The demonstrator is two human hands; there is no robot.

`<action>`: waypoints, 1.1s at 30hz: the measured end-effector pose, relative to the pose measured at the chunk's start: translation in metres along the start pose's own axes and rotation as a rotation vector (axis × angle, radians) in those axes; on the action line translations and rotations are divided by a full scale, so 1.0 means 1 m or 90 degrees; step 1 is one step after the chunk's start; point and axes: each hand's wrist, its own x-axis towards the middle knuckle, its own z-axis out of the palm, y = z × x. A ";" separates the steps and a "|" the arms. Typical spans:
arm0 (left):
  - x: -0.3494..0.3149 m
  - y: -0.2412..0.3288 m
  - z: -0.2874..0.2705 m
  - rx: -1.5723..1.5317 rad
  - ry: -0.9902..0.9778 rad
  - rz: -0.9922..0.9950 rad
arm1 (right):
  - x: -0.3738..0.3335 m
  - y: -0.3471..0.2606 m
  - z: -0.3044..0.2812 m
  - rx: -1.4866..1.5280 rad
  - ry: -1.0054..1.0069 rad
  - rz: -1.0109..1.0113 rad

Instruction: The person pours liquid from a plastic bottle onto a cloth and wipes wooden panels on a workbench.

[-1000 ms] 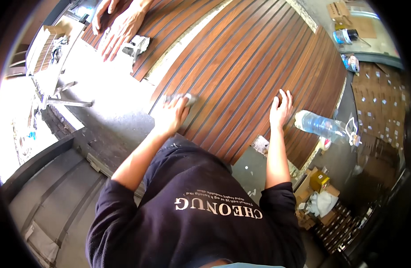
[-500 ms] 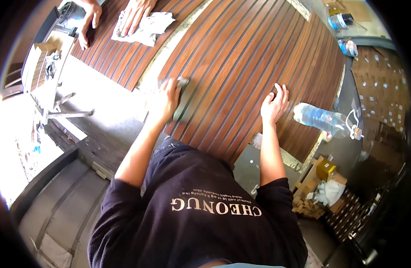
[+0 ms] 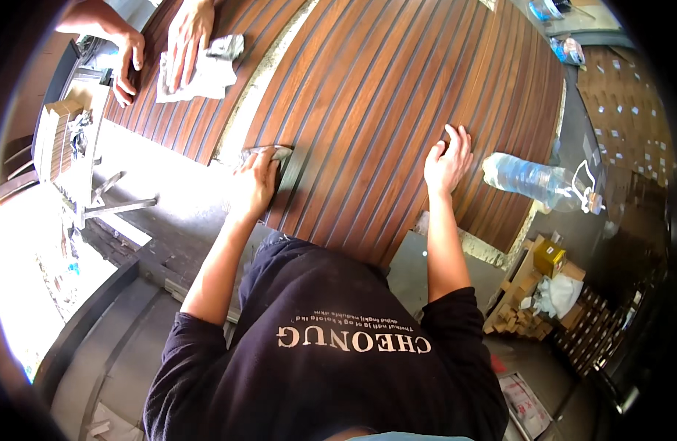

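A brown wooden panel (image 3: 353,140) with dark parallel grooves lies before me. At its left edge my left hand (image 3: 259,182) is closed on a folded grey cloth (image 3: 278,154), mostly hidden under the fingers; a damp-looking sheen shows beside it. My right hand (image 3: 449,163) rests on the panel further right, holding nothing, its fingers loosely curled and apart. To the right of that hand, a large clear plastic bottle (image 3: 529,178) with bluish liquid and a white cord at its neck lies on its side.
At the upper left, another person's hand (image 3: 190,44) presses a white cloth (image 3: 206,77) on a second grooved panel (image 3: 151,110); their other hand (image 3: 126,66) is beside it. A metal stand (image 3: 118,202) is at left. Cardboard pieces (image 3: 511,309) and a yellow box (image 3: 549,257) lie lower right.
My left hand has moved slightly left and toward me with the grey cloth, to the panel's edge. The other person's hand and white cloth appear further left and nearer. The whole view has shifted a little.
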 end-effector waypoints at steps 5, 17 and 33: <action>0.059 0.003 0.016 0.042 -0.022 -0.027 | 0.003 -0.003 0.002 0.007 0.000 -0.012; 0.005 -0.003 -0.001 0.001 -0.058 -0.039 | -0.001 -0.003 -0.001 -0.008 0.002 0.010; 0.114 0.023 0.033 0.054 0.053 0.184 | 0.003 -0.008 -0.003 0.029 0.023 0.003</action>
